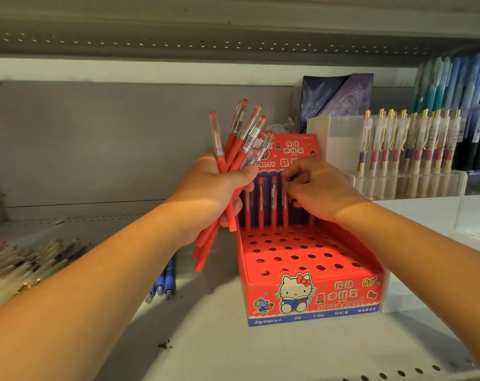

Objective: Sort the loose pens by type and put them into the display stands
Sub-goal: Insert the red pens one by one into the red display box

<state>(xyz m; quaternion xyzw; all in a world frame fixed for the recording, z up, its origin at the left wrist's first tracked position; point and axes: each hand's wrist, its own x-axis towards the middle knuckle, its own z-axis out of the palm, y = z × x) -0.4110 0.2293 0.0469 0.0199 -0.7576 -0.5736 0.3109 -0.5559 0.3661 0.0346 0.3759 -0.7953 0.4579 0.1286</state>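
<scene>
A bundle of red pens [234, 149] is fanning upward out of the left hand [219, 188], whose fingers are wrapping tightly around the barrels. Just right of that fist, the right hand [318, 188] is pinching one red pen [286, 199] standing in the back row of the red display stand [310, 292], beside three others already seated there. Below the left forearm, blue pens [163, 284] are lying on the shelf [233, 350]. Farther right, a clear stand [406, 182] is holding gold-clipped pens [409, 138].

Pens [273, 200] in stand [310, 292] back row.
</scene>
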